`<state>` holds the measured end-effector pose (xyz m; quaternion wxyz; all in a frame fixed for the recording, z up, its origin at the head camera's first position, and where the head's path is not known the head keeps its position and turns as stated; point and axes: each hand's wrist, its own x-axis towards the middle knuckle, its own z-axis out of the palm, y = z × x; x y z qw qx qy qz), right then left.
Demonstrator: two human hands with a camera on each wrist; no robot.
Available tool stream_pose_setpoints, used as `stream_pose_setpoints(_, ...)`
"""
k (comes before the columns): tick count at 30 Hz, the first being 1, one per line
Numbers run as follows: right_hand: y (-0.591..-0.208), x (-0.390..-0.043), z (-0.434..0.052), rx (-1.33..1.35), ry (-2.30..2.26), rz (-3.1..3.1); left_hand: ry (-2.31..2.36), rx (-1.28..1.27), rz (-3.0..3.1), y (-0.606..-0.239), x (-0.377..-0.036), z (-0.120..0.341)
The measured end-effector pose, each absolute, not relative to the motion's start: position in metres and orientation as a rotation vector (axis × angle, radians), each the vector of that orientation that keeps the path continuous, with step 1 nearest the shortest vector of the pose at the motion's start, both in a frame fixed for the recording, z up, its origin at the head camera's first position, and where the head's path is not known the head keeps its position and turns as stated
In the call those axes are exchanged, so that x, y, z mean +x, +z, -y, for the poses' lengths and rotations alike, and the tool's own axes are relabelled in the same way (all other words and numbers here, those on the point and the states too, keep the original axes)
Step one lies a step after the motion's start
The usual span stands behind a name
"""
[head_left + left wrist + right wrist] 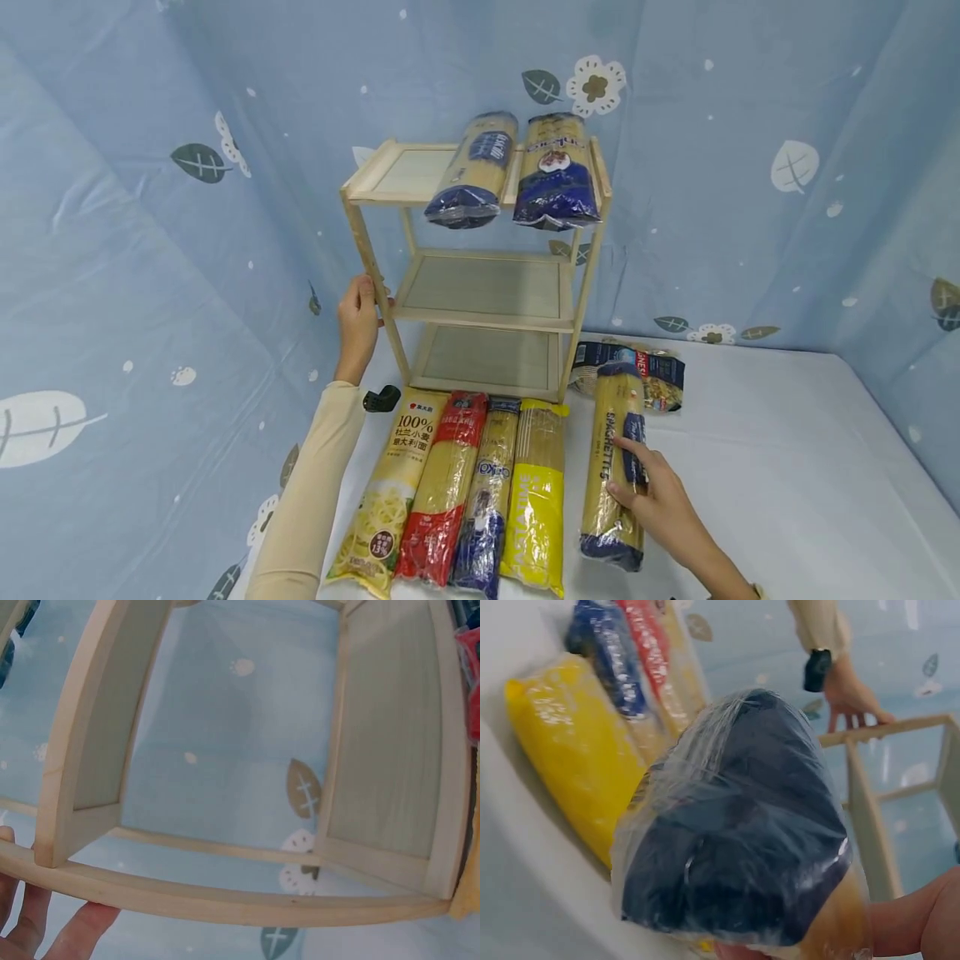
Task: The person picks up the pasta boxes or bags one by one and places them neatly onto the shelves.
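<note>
A long clear packet of spaghetti (pixel 617 462) with dark blue ends lies flat on the white worktop, lengthwise toward the front edge, just right of the wooden rack (pixel 480 258). The three-tier rack stands upright near the worktop's back edge.

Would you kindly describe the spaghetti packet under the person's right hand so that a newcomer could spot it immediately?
Start at the wooden three-tier shelf on the white table. In front of it lie four pasta packets side by side; to their right, apart, lies the SPAGHETTI packet, its far end over a crumpled packet. Only this one is gripped by the right hand, and it has a dark blue end.
</note>
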<state>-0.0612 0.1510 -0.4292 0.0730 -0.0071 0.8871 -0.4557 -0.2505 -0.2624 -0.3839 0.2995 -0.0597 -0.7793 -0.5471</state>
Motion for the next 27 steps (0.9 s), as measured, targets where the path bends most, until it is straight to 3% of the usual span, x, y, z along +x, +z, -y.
stream_pose_setpoints(27, -0.318, -0.083, -0.178, -0.287, -1.540, -2.738, -1.467, -0.186, 2.063, -0.384, -0.249, 0.263)
